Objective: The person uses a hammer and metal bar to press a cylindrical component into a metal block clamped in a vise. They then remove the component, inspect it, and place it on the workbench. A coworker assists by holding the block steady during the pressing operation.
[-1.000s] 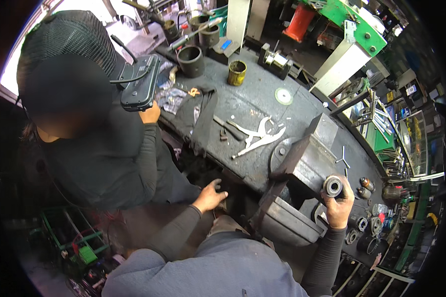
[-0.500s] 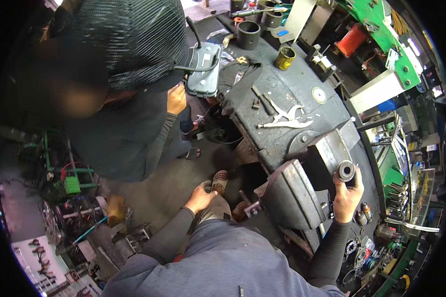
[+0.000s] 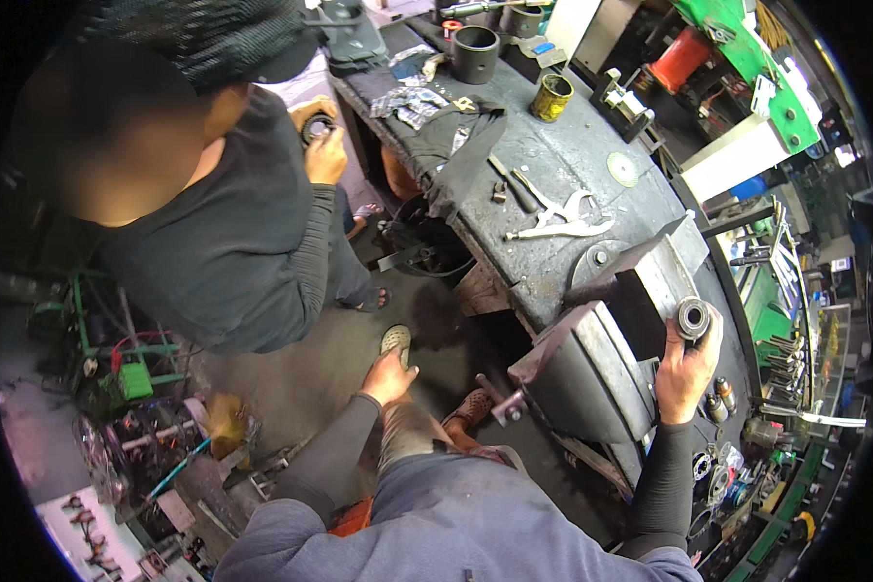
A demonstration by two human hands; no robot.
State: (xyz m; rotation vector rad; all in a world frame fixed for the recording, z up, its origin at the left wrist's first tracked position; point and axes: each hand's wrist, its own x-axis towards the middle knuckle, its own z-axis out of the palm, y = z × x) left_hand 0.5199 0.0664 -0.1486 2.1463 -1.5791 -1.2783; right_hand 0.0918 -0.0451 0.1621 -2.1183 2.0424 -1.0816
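My right hand [image 3: 687, 378] is closed around a round steel bearing [image 3: 693, 317], its ringed face and centre hole turned up. It is held over the right side of a large bench vise [image 3: 592, 373]. My left hand [image 3: 388, 376] is empty as far as I can see, lying by my knee with the thumb apart from the fingers. On the bench [image 3: 563, 145] beyond the vise lie locking pliers [image 3: 563, 213] and a dark bar-like tool [image 3: 514, 184].
At the left a person [image 3: 233, 233] stands holding a dark ring-shaped part [image 3: 317, 126] in both hands. A yellow-stained can [image 3: 552, 98], a dark metal cylinder [image 3: 475, 55] and a dark cloth [image 3: 466, 145] are on the bench. Beneath its edge stands a black bucket [image 3: 427, 242]. Small bottles [image 3: 720, 398] stand at the right.
The person at the left has straightened and now shows a ring-shaped part in both hands. My right hand with the bearing has shifted slightly right and up. My view has shifted a little.
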